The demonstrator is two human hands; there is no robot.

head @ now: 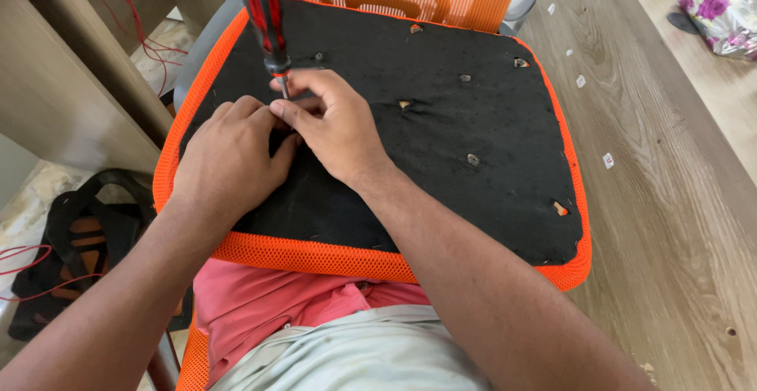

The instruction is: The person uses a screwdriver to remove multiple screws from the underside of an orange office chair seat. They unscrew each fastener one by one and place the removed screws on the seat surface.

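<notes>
On the upturned seat: a chair seat, black fabric underside edged in orange mesh, is laid across the person's lap and against the tabletop.
Tool: a screwdriver with a red and black handle is stood nearly upright, its tip set down on the black fabric near the seat's far left part.
Long axis: the shaft is run almost straight up from the fabric toward the camera, the handle tilted slightly away.
Right hand: the right hand is placed just beside the shaft, its fingers curled and pinched around the metal just above the tip.
Left hand: the left hand is laid flat-knuckled on the fabric, its fingertips pressed together against the right thumb at the tip; what is held beneath cannot be told.
Nearer hand: both are met at the tip, the right being the one wrapped on the shaft.
Handle: no hand is seen on it.
Other holes: several mounting holes are scattered to the right, well apart from the hands.
</notes>
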